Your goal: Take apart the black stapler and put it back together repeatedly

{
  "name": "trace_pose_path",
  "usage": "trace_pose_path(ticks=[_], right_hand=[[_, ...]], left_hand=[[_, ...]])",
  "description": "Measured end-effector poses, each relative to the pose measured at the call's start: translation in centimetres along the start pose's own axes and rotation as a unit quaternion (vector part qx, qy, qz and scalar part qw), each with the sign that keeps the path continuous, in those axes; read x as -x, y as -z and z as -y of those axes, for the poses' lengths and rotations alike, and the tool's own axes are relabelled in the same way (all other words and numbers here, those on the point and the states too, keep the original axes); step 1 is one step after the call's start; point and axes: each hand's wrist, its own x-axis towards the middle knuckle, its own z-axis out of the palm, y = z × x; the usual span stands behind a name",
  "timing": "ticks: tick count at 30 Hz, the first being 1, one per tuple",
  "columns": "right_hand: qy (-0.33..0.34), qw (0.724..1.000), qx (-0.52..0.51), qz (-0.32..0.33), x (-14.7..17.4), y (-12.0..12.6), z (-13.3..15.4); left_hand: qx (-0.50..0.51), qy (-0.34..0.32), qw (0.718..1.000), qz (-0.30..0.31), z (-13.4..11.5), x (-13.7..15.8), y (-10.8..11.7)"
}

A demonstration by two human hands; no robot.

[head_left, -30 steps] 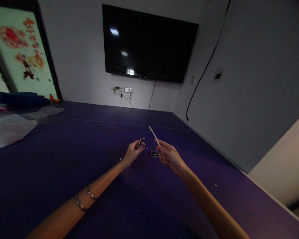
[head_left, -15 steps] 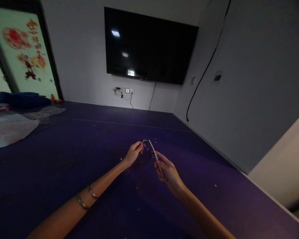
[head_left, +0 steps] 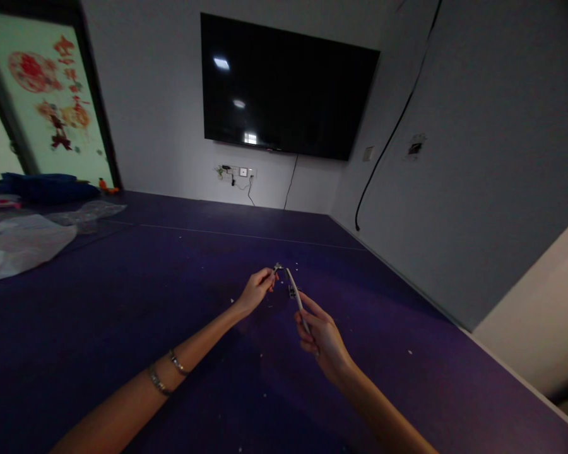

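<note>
Left grip pinches small object — indistinct; right grip pinches white stick — part-hiding dark block

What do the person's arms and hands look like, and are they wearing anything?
The left arm wears two silvery bands: a slimmer one nearer the hand, and a wider one behind it. The right arm shows no band. No sleeves are in view. The left hand and right hand wear no gloves.
</note>
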Motion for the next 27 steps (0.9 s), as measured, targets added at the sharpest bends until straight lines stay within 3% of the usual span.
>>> trace_pose_path(ticks=[6, 22, 27], right_hand=[[-0.004, 1.000, -0.027, 0.004, -0.1, -0.4, 0.4], [-0.005, 0.997, -0.068, -0.031, 0.5, -1.5, -0.8], [0.023, 0.995, -0.081, -0.050, 0.0, -1.7, -0.4]], left_hand=[[-0.005, -0.008, 1.000, 0.018, 0.2, 0.1, -0.1], [-0.017, -0.015, 1.000, -0.015, -0.3, 0.3, -0.5], [-0.015, -0.005, 1.000, -0.016, -0.7, 0.9, -1.4]])
